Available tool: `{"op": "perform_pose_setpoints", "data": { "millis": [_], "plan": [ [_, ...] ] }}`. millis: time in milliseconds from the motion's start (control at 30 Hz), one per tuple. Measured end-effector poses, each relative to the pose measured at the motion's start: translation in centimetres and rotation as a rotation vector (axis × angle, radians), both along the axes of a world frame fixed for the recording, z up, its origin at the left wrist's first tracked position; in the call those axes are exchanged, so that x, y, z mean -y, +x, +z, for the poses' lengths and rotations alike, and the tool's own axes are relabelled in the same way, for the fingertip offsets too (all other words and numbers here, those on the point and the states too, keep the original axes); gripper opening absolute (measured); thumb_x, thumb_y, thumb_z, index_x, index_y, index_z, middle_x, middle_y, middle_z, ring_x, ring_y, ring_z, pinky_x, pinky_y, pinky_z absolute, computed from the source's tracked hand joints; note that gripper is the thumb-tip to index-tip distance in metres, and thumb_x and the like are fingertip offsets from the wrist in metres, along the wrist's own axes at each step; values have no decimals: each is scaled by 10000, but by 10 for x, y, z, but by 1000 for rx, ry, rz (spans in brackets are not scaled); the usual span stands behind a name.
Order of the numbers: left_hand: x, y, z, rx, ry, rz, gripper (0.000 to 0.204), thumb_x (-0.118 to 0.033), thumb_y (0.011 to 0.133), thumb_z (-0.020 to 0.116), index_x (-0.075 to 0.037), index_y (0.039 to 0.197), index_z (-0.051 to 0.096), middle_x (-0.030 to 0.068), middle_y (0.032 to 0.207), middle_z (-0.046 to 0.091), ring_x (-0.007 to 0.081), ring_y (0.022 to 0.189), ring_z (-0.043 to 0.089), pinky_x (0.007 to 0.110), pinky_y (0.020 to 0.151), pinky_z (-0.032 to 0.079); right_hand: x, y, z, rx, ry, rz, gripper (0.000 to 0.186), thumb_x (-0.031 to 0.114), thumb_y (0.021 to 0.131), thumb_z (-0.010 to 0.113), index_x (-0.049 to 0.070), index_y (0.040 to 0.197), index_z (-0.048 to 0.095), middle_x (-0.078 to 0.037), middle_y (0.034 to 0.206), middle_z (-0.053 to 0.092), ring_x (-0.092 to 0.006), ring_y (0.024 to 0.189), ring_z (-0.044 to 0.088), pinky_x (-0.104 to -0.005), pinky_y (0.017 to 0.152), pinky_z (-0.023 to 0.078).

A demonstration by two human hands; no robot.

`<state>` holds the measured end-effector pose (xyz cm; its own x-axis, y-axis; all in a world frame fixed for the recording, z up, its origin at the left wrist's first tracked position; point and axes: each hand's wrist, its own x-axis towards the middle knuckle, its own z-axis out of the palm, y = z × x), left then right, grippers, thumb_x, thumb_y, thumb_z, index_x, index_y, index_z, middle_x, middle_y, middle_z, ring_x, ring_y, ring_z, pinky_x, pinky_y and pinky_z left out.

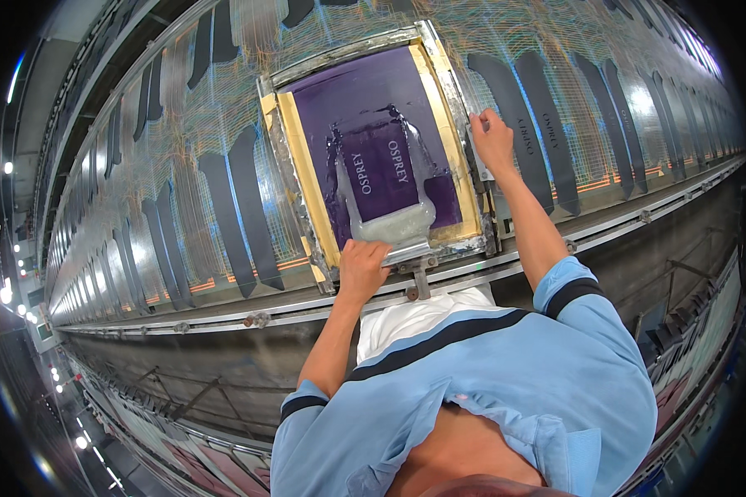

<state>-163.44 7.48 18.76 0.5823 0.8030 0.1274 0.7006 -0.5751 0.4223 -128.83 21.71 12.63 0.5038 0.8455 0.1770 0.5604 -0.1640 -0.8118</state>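
Observation:
A screen-printing frame [452, 87] with a purple mesh [340, 87] and yellowish tape along its inner sides lies on the long printing table in front of me. At its near end, my left hand [363, 269] is closed around the left end of a metal-backed squeegee [409, 252]. Pale, glossy ink [394, 224] is pooled just beyond the squeegee and streaks up both sides of the lettered area. My right hand [493, 142] has its fingers curled onto the frame's right-hand metal edge; the exact grip is partly hidden.
Pairs of dark, strap-shaped pieces [239, 211] lie along the table on both sides. The pair [547, 124] right of the frame bears pale lettering. A metal rail [211, 323] with small stops runs along the table's near edge, close to my body.

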Motion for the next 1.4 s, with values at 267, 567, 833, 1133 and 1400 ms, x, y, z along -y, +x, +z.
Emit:
{"op": "perform_pose_setpoints", "data": {
  "millis": [267,567,833,1133,1400],
  "plan": [
    [-176,16,20,144,159,-77,214,-105,673,790,-125,877,729,52,830,715,270,777,654,420,749,430,2,-2,7,-58,-28,19,289,284,927,696,16,877,601,-237,749,659,-446,714,651,-484,661,495],
    [-96,19,-10,135,328,61,449,-15,584,738,-110,1022,710,63,1063,704,275,915,634,447,761,425,-4,2,46,16,-100,46,294,324,925,713,40,901,642,-201,733,674,-401,697,662,-461,641,479],
    [7,12,10,45,112,144,506,-38,591,785,-78,1088,705,59,1101,679,280,950,624,417,813,491,-9,-3,34,38,-63,89,278,327,950,696,52,941,657,-185,833,719,-387,781,701,-453,724,527],
    [3,-5,33,-4,241,633,225,-164,753,796,-85,950,720,119,866,701,360,823,688,462,709,544,1,-33,29,-120,8,157,279,294,959,672,26,912,609,-181,850,724,-372,792,710,-440,733,528],
    [-17,-16,27,-182,59,1024,323,-332,833,794,-30,870,686,190,833,687,419,793,683,516,696,516,-8,-29,14,-4,29,108,299,339,954,667,43,934,628,-190,865,725,-430,827,691,-477,754,514]
  ]
}}
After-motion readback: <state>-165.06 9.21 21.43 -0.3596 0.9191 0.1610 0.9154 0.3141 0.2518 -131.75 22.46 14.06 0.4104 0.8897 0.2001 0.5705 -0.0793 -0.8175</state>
